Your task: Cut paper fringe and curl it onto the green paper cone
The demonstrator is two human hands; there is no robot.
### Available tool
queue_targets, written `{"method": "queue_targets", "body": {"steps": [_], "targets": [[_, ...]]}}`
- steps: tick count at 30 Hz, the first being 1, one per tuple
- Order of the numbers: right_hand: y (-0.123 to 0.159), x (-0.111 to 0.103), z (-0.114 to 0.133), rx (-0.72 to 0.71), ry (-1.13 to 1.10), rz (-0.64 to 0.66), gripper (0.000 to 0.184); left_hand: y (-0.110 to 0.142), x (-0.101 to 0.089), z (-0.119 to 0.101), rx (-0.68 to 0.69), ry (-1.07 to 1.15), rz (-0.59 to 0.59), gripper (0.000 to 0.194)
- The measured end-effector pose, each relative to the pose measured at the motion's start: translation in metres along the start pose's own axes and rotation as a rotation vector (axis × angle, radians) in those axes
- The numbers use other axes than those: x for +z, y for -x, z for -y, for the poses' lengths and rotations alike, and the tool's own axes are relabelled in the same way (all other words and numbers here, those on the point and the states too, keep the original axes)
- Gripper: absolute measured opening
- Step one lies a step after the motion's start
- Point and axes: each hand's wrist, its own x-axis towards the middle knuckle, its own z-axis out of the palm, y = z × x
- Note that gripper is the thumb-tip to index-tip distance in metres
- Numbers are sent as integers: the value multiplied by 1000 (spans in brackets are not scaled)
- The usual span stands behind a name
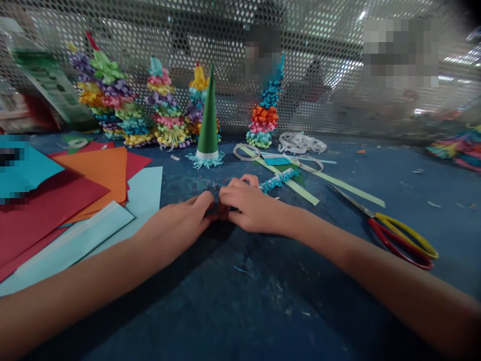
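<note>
head view: left hand point(176, 225) and right hand point(251, 205) both clench a small red paper scrap point(224, 211).

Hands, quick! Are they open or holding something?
Left hand: closed, fingertips on a small red piece, mostly hidden.
Right hand: closed, seems to pinch that same small red piece.

A dark blue, scuffed worktop point(240, 311) runs forward from the viewer. On the left lie overlapping sheets of red, orange and pale blue paper point(90, 175). Ahead stand a green paper cone point(207, 125) and tiered paper-strip trees point(165, 110). To the right lie a fringed blue paper strip point(278, 180), long pale green paper strips point(345, 183), white paper coils point(300, 143) and open red-and-yellow-handled scissors point(398, 240).
</note>
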Motion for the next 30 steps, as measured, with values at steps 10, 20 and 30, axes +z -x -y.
{"method": "queue_targets", "body": {"steps": [10, 20, 30], "targets": [[-1, 12, 1, 113, -88, -131, 9, -6, -1, -1, 128, -167, 14, 25], [74, -25, -55, 138, 44, -196, 15, -5, -22, 15, 48, 283, -7, 34], [95, -8, -50, 95, 199, -94, 24, -4, -15, 42, 324, 71, 13, 35]]}}
